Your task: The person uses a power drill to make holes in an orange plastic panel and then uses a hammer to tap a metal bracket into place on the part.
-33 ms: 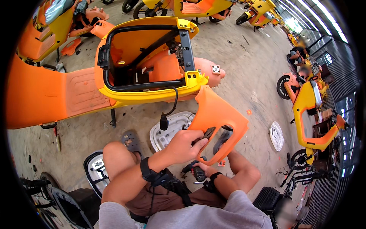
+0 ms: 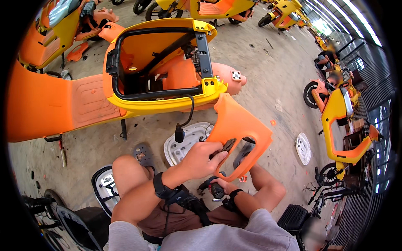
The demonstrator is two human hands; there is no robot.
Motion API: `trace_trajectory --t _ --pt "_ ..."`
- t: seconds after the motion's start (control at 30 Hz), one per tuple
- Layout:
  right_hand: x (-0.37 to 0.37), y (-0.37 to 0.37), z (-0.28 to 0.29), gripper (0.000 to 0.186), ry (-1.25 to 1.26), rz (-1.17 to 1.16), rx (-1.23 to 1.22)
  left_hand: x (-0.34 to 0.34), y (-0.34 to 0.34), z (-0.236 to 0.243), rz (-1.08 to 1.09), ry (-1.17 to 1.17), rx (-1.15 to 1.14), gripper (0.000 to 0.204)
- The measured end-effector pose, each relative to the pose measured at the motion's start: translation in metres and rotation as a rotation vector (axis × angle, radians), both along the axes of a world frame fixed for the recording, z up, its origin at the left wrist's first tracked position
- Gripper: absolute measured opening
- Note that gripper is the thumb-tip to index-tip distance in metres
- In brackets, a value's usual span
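Note:
An orange plastic body panel (image 2: 240,119) with an oval opening stands tilted in front of me, close to the scooter's tail. My left hand (image 2: 203,159) is closed on its near edge, thumb and fingers pressing a small dark piece (image 2: 228,145) against the panel beside the opening. Lower down, my right hand (image 2: 228,185) grips a dark cordless drill (image 2: 217,191) below the panel's bottom edge. Part of the drill and its tip are hard to make out behind the panel. The yellow and orange scooter (image 2: 159,102) lies open at its seat compartment, with a black cable (image 2: 192,111) hanging down.
White seat-shaped shells lie on the concrete floor: one (image 2: 178,146) behind the panel, one (image 2: 303,149) to the right, one (image 2: 106,188) by my left leg. Another scooter frame (image 2: 335,138) stands at right. A bicycle (image 2: 50,209) is at lower left. Other people (image 2: 328,58) sit far right.

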State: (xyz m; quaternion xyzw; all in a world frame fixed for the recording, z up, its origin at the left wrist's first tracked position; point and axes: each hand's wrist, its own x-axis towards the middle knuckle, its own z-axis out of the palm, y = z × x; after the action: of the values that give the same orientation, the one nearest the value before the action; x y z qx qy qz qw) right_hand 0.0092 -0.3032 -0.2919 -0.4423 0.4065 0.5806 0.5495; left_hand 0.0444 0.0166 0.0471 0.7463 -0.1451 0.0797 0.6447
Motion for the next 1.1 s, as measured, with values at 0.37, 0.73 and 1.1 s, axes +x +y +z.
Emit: trace_trajectory --t 0.37,0.73,1.1 --pt "0.024 -0.001 0.03 0.057 -0.196 0.329 -0.096 -0.001 -0.002 -0.001 0.035 -0.035 -0.023 0.018" --pt "0.028 -0.043 0.019 0.065 -0.723 1.055 -0.841 -0.017 -0.013 0.004 0.123 -0.054 0.015 0.017" --pt "0.028 -0.002 0.065 0.062 -0.403 1.319 -0.568 -0.023 -0.01 -0.01 0.133 -0.019 0.102 0.026"
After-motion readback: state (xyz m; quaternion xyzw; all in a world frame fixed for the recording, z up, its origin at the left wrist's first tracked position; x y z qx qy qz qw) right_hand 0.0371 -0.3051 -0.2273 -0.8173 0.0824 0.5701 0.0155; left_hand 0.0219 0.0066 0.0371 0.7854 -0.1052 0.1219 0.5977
